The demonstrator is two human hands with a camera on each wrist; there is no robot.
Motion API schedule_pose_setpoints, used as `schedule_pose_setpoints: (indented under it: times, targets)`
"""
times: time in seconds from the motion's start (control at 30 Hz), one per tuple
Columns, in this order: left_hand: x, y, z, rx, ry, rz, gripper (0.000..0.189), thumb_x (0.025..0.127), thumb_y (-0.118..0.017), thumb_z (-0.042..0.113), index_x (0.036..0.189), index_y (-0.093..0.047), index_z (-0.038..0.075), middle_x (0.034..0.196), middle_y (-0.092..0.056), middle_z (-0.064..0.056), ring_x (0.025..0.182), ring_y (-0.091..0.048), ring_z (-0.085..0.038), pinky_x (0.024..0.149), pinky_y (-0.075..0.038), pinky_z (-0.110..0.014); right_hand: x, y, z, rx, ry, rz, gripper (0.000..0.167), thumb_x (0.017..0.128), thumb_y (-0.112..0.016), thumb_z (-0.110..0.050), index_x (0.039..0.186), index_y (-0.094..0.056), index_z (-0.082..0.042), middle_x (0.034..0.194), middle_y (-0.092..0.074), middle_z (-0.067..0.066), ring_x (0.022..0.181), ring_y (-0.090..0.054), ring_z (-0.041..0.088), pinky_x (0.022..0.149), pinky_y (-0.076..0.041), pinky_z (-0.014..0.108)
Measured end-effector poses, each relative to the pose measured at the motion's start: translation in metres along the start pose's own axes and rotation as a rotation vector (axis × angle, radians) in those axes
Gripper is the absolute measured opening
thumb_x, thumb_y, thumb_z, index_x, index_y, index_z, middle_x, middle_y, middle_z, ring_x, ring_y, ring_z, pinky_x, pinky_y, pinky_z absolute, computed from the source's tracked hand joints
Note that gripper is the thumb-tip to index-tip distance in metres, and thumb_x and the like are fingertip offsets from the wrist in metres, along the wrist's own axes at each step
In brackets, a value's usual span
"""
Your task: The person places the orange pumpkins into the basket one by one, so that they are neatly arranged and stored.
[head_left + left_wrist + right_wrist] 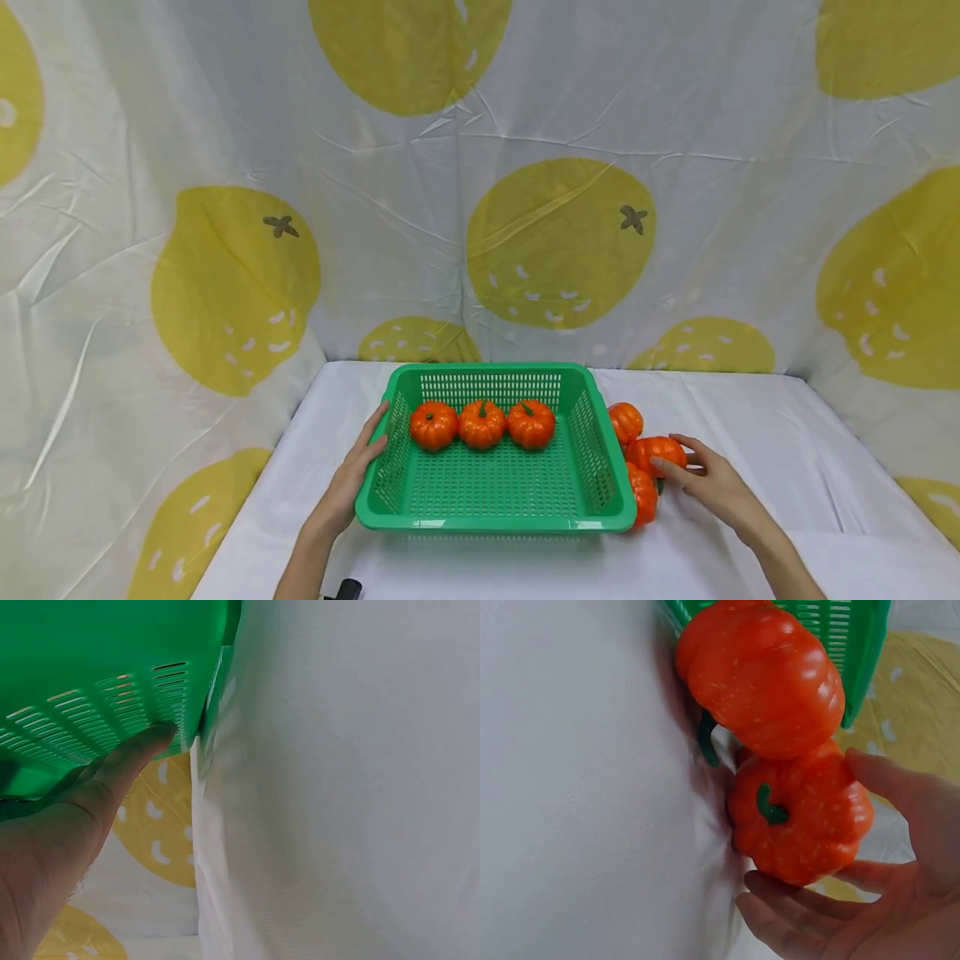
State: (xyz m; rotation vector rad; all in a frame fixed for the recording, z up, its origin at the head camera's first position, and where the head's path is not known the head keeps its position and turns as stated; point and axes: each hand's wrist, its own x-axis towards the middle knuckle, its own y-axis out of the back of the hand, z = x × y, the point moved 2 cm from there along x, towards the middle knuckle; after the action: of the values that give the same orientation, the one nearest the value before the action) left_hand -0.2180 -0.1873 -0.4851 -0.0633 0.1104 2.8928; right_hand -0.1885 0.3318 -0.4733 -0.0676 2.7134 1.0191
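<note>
A green plastic basket (495,523) with slotted walls stands on the white cloth, and a row of three small orange pumpkins (482,424) sits inside it towards the back. My left hand (351,479) rests on the basket's left side; in the left wrist view a straight digit (124,769) lies along the slotted outer wall. Just right of the basket, my right hand (716,487) holds an orange pumpkin (802,814) between thumb and fingers. Its green stem shows in the right wrist view. Another pumpkin (765,682) touches it there, beside the basket wall.
Two more pumpkins lie against the basket's right side: a rear one (626,422) and a front one (642,496), partly hidden by the rim. A white curtain (390,225) with yellow lemon prints encloses the cloth-covered table (757,425) at the back and sides.
</note>
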Motion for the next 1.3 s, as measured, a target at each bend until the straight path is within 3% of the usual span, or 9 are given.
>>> schedule_pose_setpoints:
  times: [0.3,0.6,0.97,1.3]
  targets:
    - [0.002,-0.001,0.001,0.012,0.001,0.006,0.056,0.112,-0.034,0.04,0.165,-0.016,0.042,0.176,-0.003,-0.003,0.161,-0.006,-0.036,0.124,-0.01,-0.064,-0.004,0.006,0.003,-0.03,-0.017,0.012,0.087,0.102,-0.055,-0.058,0.16,-0.027,0.0,0.153,-0.039,0.038,0.132,-0.052,0.051,0.097,-0.057,0.052]
    - [0.001,0.0,0.0,0.006,0.004,0.01,0.056,0.112,-0.034,0.04,0.165,-0.015,0.042,0.177,-0.002,-0.003,0.162,-0.001,-0.037,0.125,-0.006,-0.067,-0.002,0.004,0.002,-0.028,-0.032,0.014,0.09,0.1,-0.057,-0.059,0.161,-0.025,-0.001,0.155,-0.036,0.038,0.134,-0.049,0.052,0.101,-0.052,0.059]
    - [0.0,-0.001,0.002,0.009,0.007,0.009,0.056,0.112,-0.033,0.04,0.165,-0.015,0.042,0.177,-0.002,-0.004,0.162,-0.002,-0.038,0.125,-0.007,-0.067,-0.005,0.006,0.001,-0.021,-0.065,0.04,0.1,0.098,-0.061,-0.06,0.157,-0.021,0.009,0.152,-0.038,0.038,0.132,-0.05,0.051,0.101,-0.053,0.055]
    - [-0.001,-0.002,0.002,0.011,0.005,0.011,0.056,0.112,-0.033,0.04,0.165,-0.015,0.042,0.177,-0.002,-0.004,0.162,-0.002,-0.038,0.125,-0.006,-0.068,-0.006,0.012,0.01,-0.038,-0.051,0.022,0.092,0.097,-0.064,-0.058,0.157,-0.029,0.002,0.152,-0.039,0.038,0.127,-0.054,0.049,0.094,-0.056,0.052]
